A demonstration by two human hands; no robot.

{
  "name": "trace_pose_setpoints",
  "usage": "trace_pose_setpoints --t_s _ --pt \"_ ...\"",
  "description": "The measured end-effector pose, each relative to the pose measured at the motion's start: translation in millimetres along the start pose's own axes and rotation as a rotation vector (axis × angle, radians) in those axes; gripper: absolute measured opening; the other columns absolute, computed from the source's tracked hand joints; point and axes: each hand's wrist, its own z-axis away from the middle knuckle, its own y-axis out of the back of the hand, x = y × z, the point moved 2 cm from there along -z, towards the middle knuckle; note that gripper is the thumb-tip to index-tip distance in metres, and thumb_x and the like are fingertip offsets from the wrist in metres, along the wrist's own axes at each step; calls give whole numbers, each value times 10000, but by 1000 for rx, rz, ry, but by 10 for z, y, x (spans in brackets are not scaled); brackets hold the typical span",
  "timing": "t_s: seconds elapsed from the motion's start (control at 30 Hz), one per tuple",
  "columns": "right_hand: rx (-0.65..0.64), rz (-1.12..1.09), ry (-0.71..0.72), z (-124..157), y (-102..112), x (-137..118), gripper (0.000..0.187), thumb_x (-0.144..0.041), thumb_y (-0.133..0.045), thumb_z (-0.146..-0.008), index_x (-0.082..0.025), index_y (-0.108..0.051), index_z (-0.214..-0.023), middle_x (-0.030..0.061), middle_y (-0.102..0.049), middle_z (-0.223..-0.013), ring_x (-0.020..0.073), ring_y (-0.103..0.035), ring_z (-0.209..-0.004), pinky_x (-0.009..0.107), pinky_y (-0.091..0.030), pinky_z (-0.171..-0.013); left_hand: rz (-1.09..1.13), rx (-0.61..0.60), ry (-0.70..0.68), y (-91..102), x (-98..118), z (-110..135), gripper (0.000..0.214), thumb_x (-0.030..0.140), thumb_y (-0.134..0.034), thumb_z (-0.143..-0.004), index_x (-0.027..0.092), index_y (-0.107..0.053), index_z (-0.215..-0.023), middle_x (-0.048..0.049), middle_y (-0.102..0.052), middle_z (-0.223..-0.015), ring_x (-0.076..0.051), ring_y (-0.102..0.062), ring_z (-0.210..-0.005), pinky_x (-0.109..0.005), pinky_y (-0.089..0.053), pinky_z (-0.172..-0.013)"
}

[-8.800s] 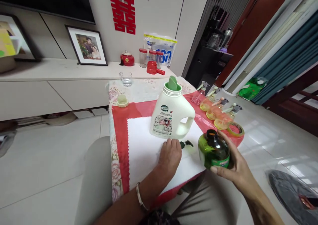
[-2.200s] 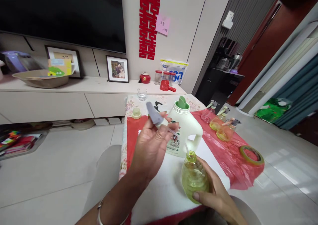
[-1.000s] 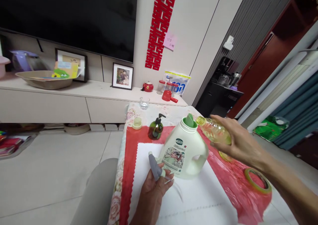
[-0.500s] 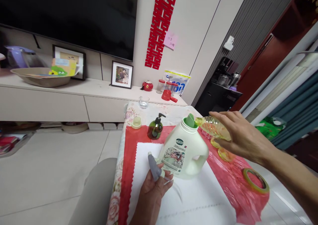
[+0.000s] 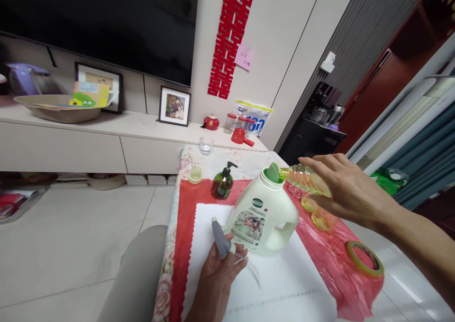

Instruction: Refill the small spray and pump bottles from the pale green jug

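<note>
A pale green detergent jug (image 5: 265, 217) stands upright on a white cloth (image 5: 284, 289). My right hand (image 5: 341, 189) is wrapped round a clear ribbed bottle (image 5: 307, 179), tipped so its neck meets the green spout (image 5: 273, 172) in the jug's mouth. Yellowish liquid shows inside the bottle. In front of the jug, my left hand (image 5: 223, 265) grips a grey spray trigger head (image 5: 221, 239), its thin clear tube trailing to the right. Behind the jug's left side is a dark green pump bottle (image 5: 222, 184).
A pale cap (image 5: 195, 175) sits on red plastic sheeting (image 5: 185, 227). On the right lie a roll of tape (image 5: 364, 258) and yellow rings (image 5: 322, 221). A small glass pitcher (image 5: 205, 145) is near the table's back edge. Red-lidded jars (image 5: 230, 123) stand on the cabinet.
The bottle and my right hand stay tilted at the jug's spout, with only a very slight shift. My left hand holds still with the spray trigger head.
</note>
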Motion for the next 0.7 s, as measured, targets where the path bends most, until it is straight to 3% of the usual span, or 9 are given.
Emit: trace_pose_setpoints --t_s 0.23,0.37,0.5,0.7 --pt "-7 32 33 -11 7 35 581 -384 -508 -940 -187 -406 -1478 119 -523 -1267 262 -471 -1057 379 -432 -869 -5 -1 16 11 4 -8 530 375 -924 -670 228 -712 -1133 -80 -761 -979 -278 -722 -994 -467 -538 -979" --pt "-11 71 33 -25 24 25 575 -352 -510 -920 -196 -417 -1465 117 -518 -1281 261 -467 -1063 319 -393 -787 4 2 20 10 11 -16 533 375 -936 -648 225 -721 -1112 -81 -764 -956 -280 -723 -982 -464 -539 -967" --pt "-1 112 30 -44 41 9 603 -272 -505 -870 -220 -405 -1463 85 -515 -1290 249 -458 -1062 290 -338 -730 8 6 26 4 13 -10 535 376 -943 -634 236 -725 -1102 -72 -766 -947 -271 -724 -968 -447 -544 -952" --pt "18 150 43 -73 83 -25 671 -203 -510 -778 -218 -420 -1444 67 -512 -1291 248 -448 -1077 314 -325 -765 9 2 13 2 10 -7 523 387 -929 -659 236 -720 -1115 -71 -764 -960 -263 -720 -973 -435 -544 -954"
